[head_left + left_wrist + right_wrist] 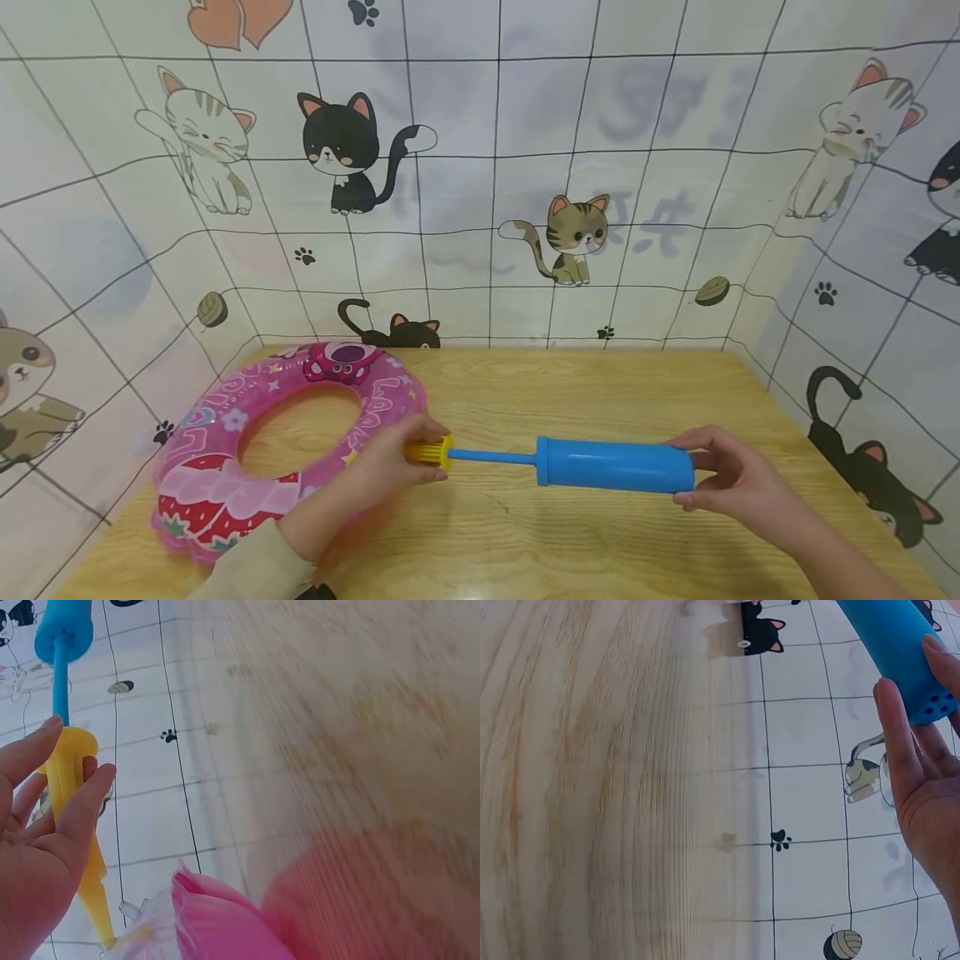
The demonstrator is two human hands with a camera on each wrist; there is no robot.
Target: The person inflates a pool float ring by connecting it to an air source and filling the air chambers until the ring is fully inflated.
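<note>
A hand pump with a blue barrel [618, 465] and a yellow nozzle piece [429, 452] spans the space between my hands, its thin blue rod [491, 457] drawn out. My left hand [397, 458] grips the yellow piece between thumb and fingers. The far end of the barrel is held by my right hand [731, 475], fingertips around its rim; small holes show in that end in the right wrist view. The pink swim ring [382, 400] lies at left, inflated. In the left wrist view, the yellow tip [105, 937] meets the ring's clear plastic valve area [146, 930].
The wooden tabletop [570, 550] stretches under both hands. Behind and at the sides hangs a white grid-patterned covering [465, 192] printed with cartoon cats. A small black object [317, 592] shows at the bottom edge by the left sleeve [258, 567].
</note>
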